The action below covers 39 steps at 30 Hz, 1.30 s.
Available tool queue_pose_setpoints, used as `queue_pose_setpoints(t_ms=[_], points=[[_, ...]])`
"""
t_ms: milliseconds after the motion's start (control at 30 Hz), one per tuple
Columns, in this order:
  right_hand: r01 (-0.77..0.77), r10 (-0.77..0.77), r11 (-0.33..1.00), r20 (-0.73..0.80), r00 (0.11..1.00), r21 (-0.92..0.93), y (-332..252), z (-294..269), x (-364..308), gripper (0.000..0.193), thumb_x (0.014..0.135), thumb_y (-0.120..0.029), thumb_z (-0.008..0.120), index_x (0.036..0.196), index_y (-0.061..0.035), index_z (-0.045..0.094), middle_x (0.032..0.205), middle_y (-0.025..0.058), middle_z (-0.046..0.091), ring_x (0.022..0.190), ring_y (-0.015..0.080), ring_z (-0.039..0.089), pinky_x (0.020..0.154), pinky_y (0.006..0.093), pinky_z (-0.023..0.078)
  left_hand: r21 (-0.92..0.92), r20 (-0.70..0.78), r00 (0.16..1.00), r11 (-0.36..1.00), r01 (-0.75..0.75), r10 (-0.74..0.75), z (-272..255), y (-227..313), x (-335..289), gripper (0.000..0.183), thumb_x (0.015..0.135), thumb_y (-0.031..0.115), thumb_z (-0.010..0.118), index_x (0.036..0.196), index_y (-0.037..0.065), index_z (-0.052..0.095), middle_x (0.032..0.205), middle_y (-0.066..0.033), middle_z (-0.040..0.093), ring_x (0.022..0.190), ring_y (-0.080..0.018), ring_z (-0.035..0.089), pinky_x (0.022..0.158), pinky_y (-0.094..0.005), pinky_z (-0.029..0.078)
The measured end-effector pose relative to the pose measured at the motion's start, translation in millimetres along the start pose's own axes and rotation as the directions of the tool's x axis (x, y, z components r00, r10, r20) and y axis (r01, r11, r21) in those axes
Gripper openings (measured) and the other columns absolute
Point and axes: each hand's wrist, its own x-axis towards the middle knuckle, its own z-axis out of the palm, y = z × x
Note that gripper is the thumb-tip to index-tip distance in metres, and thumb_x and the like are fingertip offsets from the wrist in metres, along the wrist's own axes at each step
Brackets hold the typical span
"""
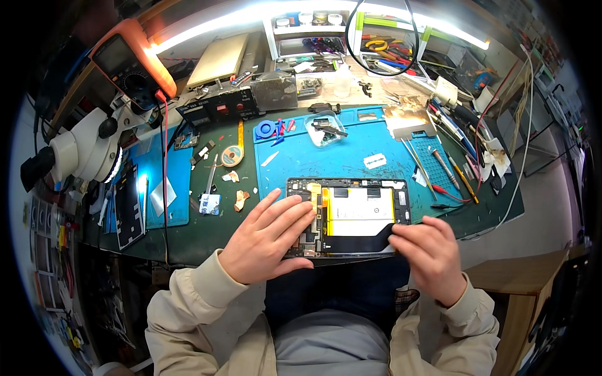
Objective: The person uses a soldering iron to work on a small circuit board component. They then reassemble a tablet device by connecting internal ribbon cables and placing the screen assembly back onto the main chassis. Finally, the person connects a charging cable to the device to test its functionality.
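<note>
An opened tablet point(403, 207) lies at the near edge of the blue mat, its inside facing up. A white battery point(360, 210) with yellow edges fills its middle, and circuit boards run along its left part. Across the battery's near side runs a wide black ribbon cable point(351, 244), angled upward at its right end. My left hand point(266, 238) rests with fingers stretched over the tablet's left side, thumb apart. At the right end of the ribbon cable, my right hand point(429, 254) has thumb and fingers pinched together on it; the fingertips partly hide that end.
Beyond the tablet, a clear plastic box point(325, 129) of small parts and a razor blade point(375, 161) lie on the blue mat point(301, 160). Tweezers and screwdrivers point(444, 167) lie to the right. A white microscope point(81, 147) and orange multimeter point(128, 66) stand left.
</note>
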Motion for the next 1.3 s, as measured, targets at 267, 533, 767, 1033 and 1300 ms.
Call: queue_pose_setpoints(t_ms=[267, 533, 767, 1033, 1300], points=[[-0.125, 0.136, 0.989, -0.166, 0.977, 0.073, 24, 12, -1, 0.038, 0.088, -0.016, 0.081, 0.123, -0.0034, 0.073, 0.127, 0.0137, 0.07, 0.114, 0.0357, 0.065, 0.098, 0.0471, 0.051, -0.065, 0.008, 1.0, 0.998, 0.002, -0.002, 4, -5, 7, 0.09, 0.088, 0.062, 0.076, 0.151, 0.001, 0.055, 0.157, -0.0156, 0.054, 0.15, -0.0338, 0.046, 0.128, -0.0568, 0.03], [-0.239, 0.24, 0.97, -0.315, 0.918, 0.04, 47, 21, 5, 0.028, 0.096, -0.006, 0.072, 0.123, -0.0018, 0.073, 0.126, 0.0142, 0.071, 0.115, 0.0353, 0.065, 0.1, 0.0457, 0.051, -0.029, 0.032, 0.999, 1.0, 0.007, -0.006, 1, -4, 9, 0.09, 0.086, 0.063, 0.077, 0.15, 0.002, 0.058, 0.156, -0.0112, 0.056, 0.149, -0.0305, 0.047, 0.128, -0.0591, 0.028], [-0.379, 0.368, 0.925, -0.33, 0.869, 0.035, 53, 32, 11, 0.025, 0.094, 0.003, 0.069, 0.117, -0.0016, 0.075, 0.122, 0.0112, 0.072, 0.115, 0.0313, 0.066, 0.102, 0.0423, 0.049, -0.056, -0.013, 1.0, 0.998, 0.006, -0.006, -2, -9, 4, 0.094, 0.083, 0.065, 0.079, 0.148, -0.001, 0.059, 0.155, -0.0142, 0.056, 0.148, -0.0338, 0.048, 0.128, -0.0573, 0.029], [-0.424, 0.359, 0.905, -0.513, 0.78, -0.012, 47, 40, 6, 0.021, 0.095, 0.003, 0.069, 0.115, -0.0025, 0.076, 0.119, 0.0104, 0.073, 0.114, 0.0308, 0.066, 0.101, 0.0424, 0.049, -0.317, 0.148, 0.988, 0.944, 0.094, -0.048, -11, -37, 22, 0.131, 0.067, 0.063, 0.094, 0.165, 0.002, 0.032, 0.166, -0.0303, 0.031, 0.155, -0.0491, 0.032, 0.13, -0.0616, 0.021], [-0.387, 0.331, 0.922, -0.537, 0.776, 0.009, 46, 39, 4, 0.025, 0.093, 0.005, 0.069, 0.117, -0.0021, 0.074, 0.118, 0.0116, 0.073, 0.111, 0.0313, 0.067, 0.099, 0.0425, 0.05, -0.251, 0.117, 0.992, 0.966, 0.065, -0.037, -6, -27, 22, 0.126, 0.068, 0.06, 0.094, 0.163, 0.004, 0.034, 0.161, -0.0295, 0.035, 0.151, -0.0506, 0.034, 0.128, -0.063, 0.024]])
